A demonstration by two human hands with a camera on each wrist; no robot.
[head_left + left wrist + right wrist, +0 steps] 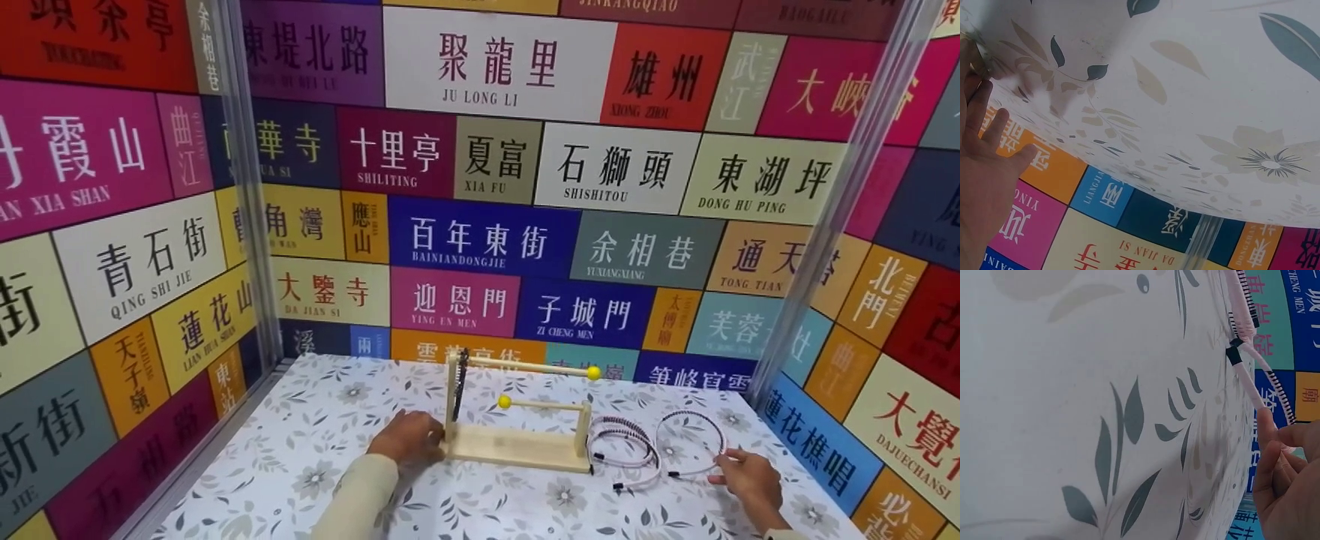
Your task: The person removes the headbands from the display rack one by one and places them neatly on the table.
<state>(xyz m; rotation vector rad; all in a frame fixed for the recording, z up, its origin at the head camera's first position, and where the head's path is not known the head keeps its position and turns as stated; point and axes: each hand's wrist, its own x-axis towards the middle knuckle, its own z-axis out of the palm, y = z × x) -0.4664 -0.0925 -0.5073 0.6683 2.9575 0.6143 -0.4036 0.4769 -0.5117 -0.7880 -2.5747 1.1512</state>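
Observation:
A light wooden display stand [517,444], with two rods tipped by yellow balls, stands on the table. My left hand [409,439] grips the left end of its base; in the left wrist view its fingers reach a wooden edge, partly cut off by the frame. A dark ridged band [460,386] hangs on the upper rod beside the tall upright. My right hand [750,480] pinches one pale pink headband [724,431] with black stitching, between thumb and fingers. This headband, with black end tips, also shows in the right wrist view. More such headbands [626,442] lie overlapping right of the stand.
A white cloth with a grey leaf and flower print covers the table [315,420]. Walls with colourful name panels [480,232] rise behind and on both sides. Clear corner posts [259,187] stand at the table's back corners.

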